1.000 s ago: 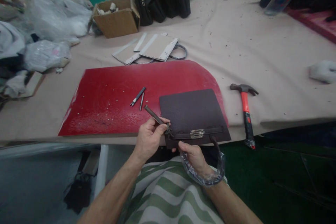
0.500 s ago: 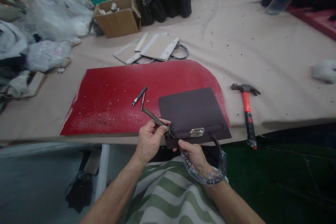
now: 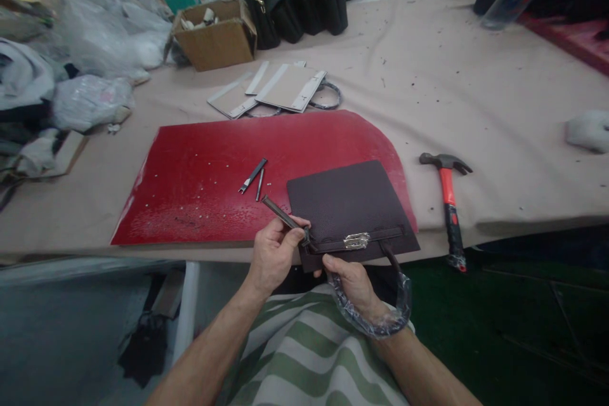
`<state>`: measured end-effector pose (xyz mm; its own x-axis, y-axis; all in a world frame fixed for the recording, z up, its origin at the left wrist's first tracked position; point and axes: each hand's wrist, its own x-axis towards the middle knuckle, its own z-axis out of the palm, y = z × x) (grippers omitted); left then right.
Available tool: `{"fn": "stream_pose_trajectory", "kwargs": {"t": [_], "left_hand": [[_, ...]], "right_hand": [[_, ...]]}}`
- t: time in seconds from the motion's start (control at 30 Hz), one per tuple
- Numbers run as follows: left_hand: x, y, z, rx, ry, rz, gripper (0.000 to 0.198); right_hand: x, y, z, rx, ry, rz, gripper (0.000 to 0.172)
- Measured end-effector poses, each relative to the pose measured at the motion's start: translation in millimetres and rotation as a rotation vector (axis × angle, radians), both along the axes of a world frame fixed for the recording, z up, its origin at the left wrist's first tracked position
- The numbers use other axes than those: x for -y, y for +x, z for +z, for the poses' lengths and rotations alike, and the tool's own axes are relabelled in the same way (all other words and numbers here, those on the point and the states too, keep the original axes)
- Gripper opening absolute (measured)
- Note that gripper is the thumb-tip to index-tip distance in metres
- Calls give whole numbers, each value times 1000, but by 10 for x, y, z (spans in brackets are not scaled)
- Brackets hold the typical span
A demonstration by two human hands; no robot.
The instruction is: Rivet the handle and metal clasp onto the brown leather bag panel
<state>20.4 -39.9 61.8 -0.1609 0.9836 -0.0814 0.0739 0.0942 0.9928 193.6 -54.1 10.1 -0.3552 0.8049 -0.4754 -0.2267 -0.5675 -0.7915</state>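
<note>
A dark brown leather bag panel (image 3: 349, 203) with a silver clasp (image 3: 356, 240) lies on the red cutting board (image 3: 204, 190) at the table's near edge. My left hand (image 3: 273, 254) grips a thin metal punch tool (image 3: 280, 214), its tip at the panel's near left corner. My right hand (image 3: 349, 282) holds the panel's near edge, with the plastic-wrapped bag handle (image 3: 380, 317) looped around my wrist. Two small metal tools (image 3: 253, 176) lie on the board just beyond my left hand.
A red-handled hammer (image 3: 447, 196) lies right of the board near the table edge. Beige panels (image 3: 276, 85), a cardboard box (image 3: 216, 35) and black bags (image 3: 295, 0) sit farther back. Plastic-wrapped bundles (image 3: 90, 98) fill the left side. A white cloth (image 3: 587, 130) rests far right.
Hands and panel keep the same hold; only the view has shifted slightly.
</note>
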Motion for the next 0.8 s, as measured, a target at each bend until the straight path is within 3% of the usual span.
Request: {"fn": "stream_pose_trajectory", "kwargs": {"t": [0.23, 0.6, 0.8], "left_hand": [[-41, -36, 38, -40, 40, -29, 19], [-71, -14, -14, -147, 25, -55, 19], [-123, -39, -7, -109, 32, -74, 20]], "right_hand": [[-1, -17, -47, -43, -29, -17, 44], [-141, 16, 192, 132, 105, 83, 53], [-187, 56, 214, 101, -28, 118, 55]]}}
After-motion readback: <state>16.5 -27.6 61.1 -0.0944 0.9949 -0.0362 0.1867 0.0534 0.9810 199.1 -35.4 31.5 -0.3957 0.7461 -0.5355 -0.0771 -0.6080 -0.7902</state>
